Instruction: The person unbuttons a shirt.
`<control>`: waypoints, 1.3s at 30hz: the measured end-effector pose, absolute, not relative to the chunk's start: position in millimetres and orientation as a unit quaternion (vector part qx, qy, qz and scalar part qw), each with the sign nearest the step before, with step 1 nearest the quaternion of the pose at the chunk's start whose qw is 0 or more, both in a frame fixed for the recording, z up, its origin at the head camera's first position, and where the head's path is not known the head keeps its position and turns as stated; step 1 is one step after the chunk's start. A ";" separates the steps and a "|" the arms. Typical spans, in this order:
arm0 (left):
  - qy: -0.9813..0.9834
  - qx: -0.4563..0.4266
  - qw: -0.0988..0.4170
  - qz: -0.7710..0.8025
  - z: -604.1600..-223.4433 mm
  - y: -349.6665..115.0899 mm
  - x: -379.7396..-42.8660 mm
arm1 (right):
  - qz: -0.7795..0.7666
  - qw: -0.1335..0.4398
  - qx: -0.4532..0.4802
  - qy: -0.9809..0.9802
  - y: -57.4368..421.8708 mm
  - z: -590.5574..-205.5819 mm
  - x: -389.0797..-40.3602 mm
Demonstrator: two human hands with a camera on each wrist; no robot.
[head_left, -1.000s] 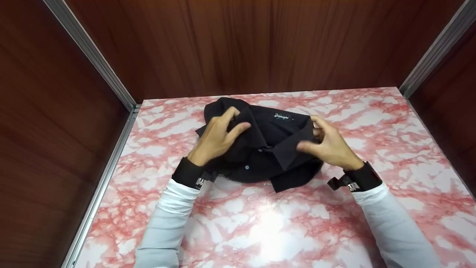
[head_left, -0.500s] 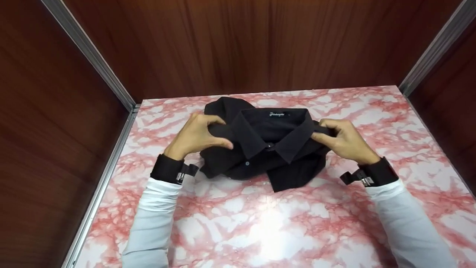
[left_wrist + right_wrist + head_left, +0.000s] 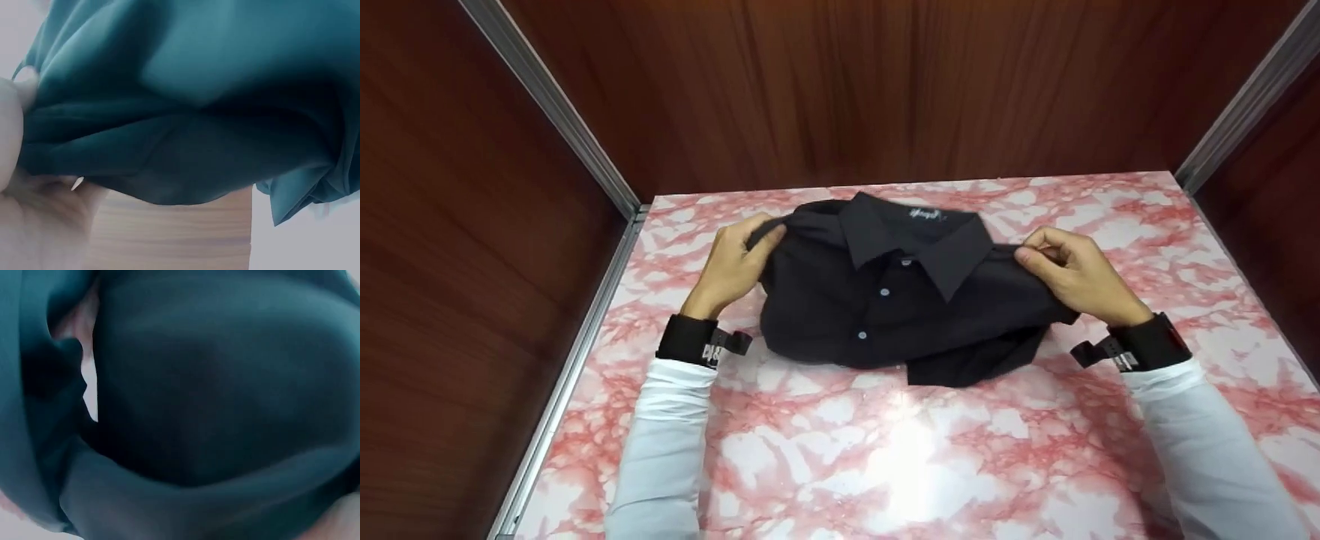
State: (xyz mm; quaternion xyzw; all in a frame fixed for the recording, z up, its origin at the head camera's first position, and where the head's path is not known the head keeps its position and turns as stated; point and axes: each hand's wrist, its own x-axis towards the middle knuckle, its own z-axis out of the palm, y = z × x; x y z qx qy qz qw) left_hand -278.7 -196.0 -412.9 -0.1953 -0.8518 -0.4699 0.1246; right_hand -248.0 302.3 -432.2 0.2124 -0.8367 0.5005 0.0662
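Note:
A black collared shirt [image 3: 825, 300] with pale buttons and a light label inside its collar lies bunched on the table, its upper part lifted between both hands. My left hand [image 3: 733, 259] pinches the shoulder on the left side, thumb on top of the cloth. At the opposite shoulder, my right hand [image 3: 1076, 274] pinches the fabric between thumb and fingers. Cloth fills most of the left wrist view, where part of the left hand [image 3: 45, 219] grips its edge. In the right wrist view the shirt [image 3: 225, 394] covers nearly everything, and only bits of skin show.
The pink-and-white marbled table [image 3: 810, 450] extends around the shirt. A dark brown wood-grain panel [image 3: 840, 97] rises behind it, with more panels at the left and right. Metal corner rails [image 3: 555, 105] frame the sides.
Both hands have moved from the collar outward to the shoulders. The shirt front is now spread wider and raised, with its collar upright and more buttons showing.

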 end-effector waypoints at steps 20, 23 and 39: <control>-0.880 -0.189 0.183 -0.396 -384.7 -232.7 -270.3 | 0.484 0.162 0.149 -0.847 358.8 -398.3 -246.0; -0.861 -0.176 0.258 -0.402 -381.8 -230.2 -275.4 | 0.491 0.183 0.125 -0.843 357.4 -390.0 -251.0; -0.810 -0.210 0.404 -0.370 -278.0 -244.9 -225.9 | 0.587 0.194 0.218 -0.755 379.4 -302.8 -230.9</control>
